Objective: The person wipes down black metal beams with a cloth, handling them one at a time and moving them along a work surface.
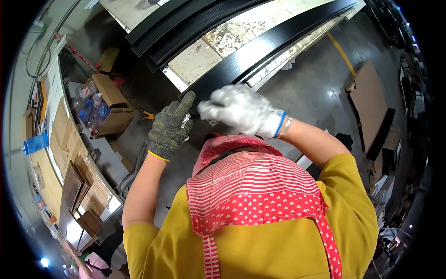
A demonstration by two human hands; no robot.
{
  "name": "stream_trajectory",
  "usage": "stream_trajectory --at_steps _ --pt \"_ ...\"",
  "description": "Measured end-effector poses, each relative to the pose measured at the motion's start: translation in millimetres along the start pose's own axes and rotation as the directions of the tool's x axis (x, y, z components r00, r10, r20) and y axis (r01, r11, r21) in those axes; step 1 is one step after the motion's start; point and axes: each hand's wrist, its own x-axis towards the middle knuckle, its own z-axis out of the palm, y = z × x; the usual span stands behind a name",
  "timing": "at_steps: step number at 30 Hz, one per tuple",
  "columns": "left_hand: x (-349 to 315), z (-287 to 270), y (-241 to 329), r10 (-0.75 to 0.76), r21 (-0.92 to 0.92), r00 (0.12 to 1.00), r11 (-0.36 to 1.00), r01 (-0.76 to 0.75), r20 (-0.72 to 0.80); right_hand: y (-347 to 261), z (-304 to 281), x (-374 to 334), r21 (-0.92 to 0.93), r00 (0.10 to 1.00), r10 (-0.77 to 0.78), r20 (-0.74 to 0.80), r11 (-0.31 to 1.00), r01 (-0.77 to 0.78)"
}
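My left hand [168,128], in a dark grey-green knit glove with a yellow cuff, is beside the near end of a long black board [253,49]. One finger lies along the board's left corner. The other fingers are curled by a small crumpled whitish piece [186,122], too small to name. My right hand [244,110], in a white glove with a blue cuff, is over the board's near end, right of my left hand. Motion smears its fingers, so their grip is hidden. The board lies on a paint-spattered worktable [232,35].
More black boards [174,30] lie stacked at the table's far left. On the left, a cardboard box [116,100] holds plastic bottles, beside a bench with brown panels [76,190]. A large cardboard sheet [369,100] leans at the right. Another person's arm [74,255] shows lower left.
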Motion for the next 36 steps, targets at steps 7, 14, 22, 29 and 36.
stream_trajectory --at_steps 7,14,22,29,36 --pt "-2 0 1 0.001 -0.035 1.000 0.999 -0.002 -0.014 39 -16 -30 0.304 0.911 0.361 -0.201 0.906 -0.293" --pt "-7 -11 6 -0.077 -0.013 0.995 0.997 0.078 0.071 72 -23 -47 -0.085 0.932 0.315 -0.180 0.939 -0.333" --pt "-27 -23 74 -0.275 -0.420 0.961 0.870 0.257 0.017 126 -89 -72 0.481 0.667 0.669 -0.327 0.726 -0.492" --pt "37 9 132 -0.345 -0.145 0.938 0.930 0.339 -0.019 106 -39 91 0.494 0.974 -0.128 0.187 0.869 0.020" --pt "48 36 154 -0.523 -0.067 0.844 0.853 0.518 -0.118 46 0 156 0.497 0.478 -0.779 0.405 0.626 0.600"
